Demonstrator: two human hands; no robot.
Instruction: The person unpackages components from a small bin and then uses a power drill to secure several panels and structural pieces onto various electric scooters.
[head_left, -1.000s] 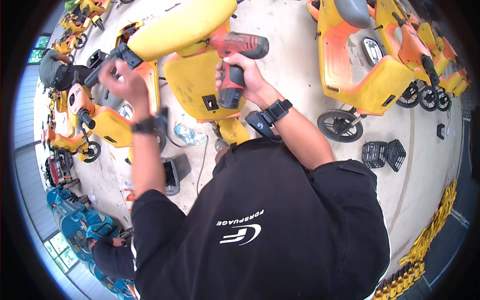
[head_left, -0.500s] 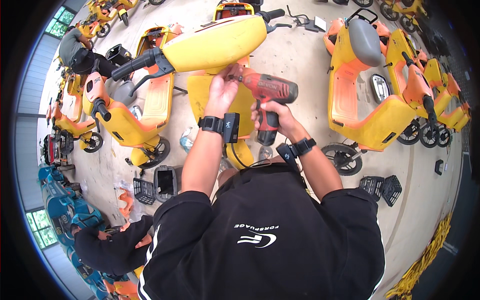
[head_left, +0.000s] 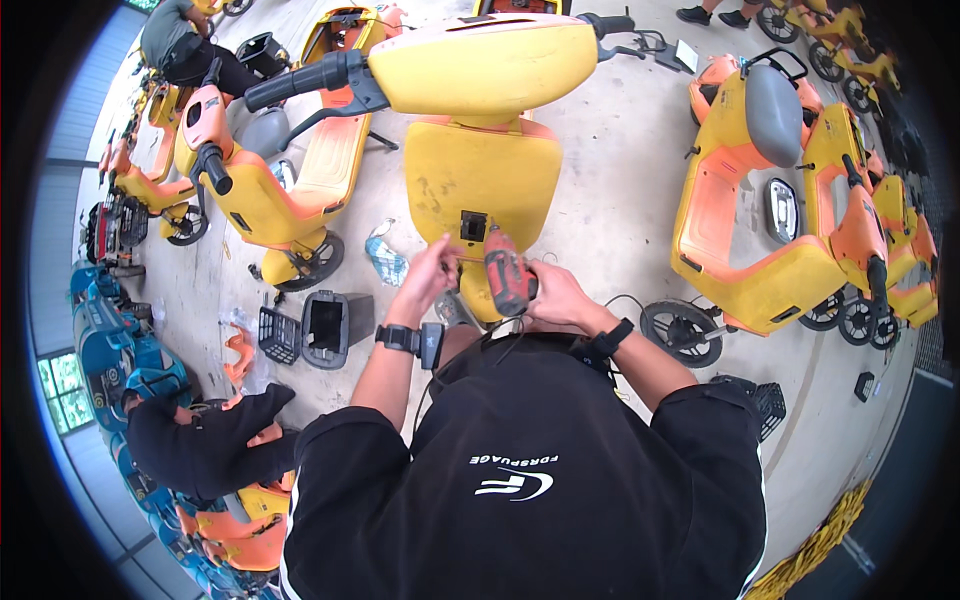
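My right hand is closed around a red and black cordless drill. The drill points away from me, toward the lower part of a yellow scooter's front panel. Left of the drill, my left hand has its fingers curled together at the panel's lower edge; whatever they hold is too small to make out. A dark rectangular socket sits in the panel just above both hands. Over the panel is the scooter's yellow handlebar cover, with a black grip on the left.
Yellow and orange scooters stand on both sides, one at left and one at right. A black bin and a basket lie at left. One person bends at lower left; another is at upper left.
Both hands and the drill have come down from beneath the handlebar cover to the panel's lower part. The drill has turned from pointing left to pointing away from me. The view has shifted.
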